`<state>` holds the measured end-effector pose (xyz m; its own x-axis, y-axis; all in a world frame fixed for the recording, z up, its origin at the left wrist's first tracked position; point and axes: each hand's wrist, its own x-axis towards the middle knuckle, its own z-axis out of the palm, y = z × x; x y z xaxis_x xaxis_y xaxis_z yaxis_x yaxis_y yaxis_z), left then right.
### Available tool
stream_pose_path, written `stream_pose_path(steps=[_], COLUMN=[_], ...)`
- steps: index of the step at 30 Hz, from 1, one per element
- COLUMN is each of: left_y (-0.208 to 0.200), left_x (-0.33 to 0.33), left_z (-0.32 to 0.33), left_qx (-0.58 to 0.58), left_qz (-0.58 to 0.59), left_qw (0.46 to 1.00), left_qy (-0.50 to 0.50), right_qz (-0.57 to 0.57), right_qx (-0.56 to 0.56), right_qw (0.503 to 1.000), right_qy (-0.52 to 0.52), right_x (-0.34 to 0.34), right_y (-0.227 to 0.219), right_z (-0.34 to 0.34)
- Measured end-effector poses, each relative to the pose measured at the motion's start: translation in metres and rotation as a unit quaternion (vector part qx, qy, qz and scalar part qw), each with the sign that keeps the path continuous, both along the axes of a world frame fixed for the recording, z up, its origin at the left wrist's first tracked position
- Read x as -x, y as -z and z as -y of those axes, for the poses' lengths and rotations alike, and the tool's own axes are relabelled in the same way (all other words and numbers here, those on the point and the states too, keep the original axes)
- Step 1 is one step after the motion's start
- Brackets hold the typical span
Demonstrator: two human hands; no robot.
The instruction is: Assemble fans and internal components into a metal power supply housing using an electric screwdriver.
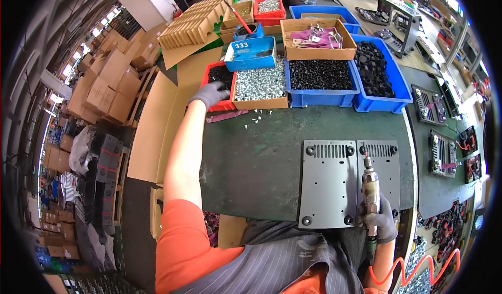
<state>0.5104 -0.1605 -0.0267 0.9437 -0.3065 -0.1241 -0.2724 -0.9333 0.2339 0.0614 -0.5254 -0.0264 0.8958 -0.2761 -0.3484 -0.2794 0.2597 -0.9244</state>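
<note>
My left hand [210,94], in a grey glove, reaches to the near end of a red bin [226,106] of small black screws [220,74]. Its fingers are bunched together over the bin's edge, and what they hold, if anything, is hidden. My right hand [383,221], also gloved, is wrapped round an air screwdriver [370,189] whose bit points away from me. Beneath the screwdriver lies a grey metal plate [391,181] with slots and black round feet. A similar plate [329,184] lies just left of it, flat on the dark green table [251,163].
Beside the red bin stand a carton of silver screws [260,85], a blue bin of black screws [321,75] and a blue bin of black round parts [374,69]. Several loose screws [254,119] lie before them. An orange coiled hose [418,265] trails at lower right.
</note>
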Motion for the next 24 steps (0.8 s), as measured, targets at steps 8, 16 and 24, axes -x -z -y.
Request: stream_pose_path(steps=[8, 16, 24], left_y=[0.011, 0.021, -0.017], left_x=[0.0, 0.004, 0.025], left_z=[-0.001, 0.004, 0.009], left_qx=[0.088, 0.373, 0.595], left_qz=[0.006, 0.031, -0.056], left_qw=[0.996, 0.914, 0.789], left_qy=[-0.02, -0.16, -0.141], right_qz=[0.045, 0.042, 0.06], right_qx=[-0.19, -0.175, -0.169], right_qw=[0.98, 0.983, 0.984], right_qy=[0.038, 0.026, 0.024], right_x=[0.008, 0.009, 0.012], right_y=[0.023, 0.025, 0.023], right_z=[0.013, 0.014, 0.012])
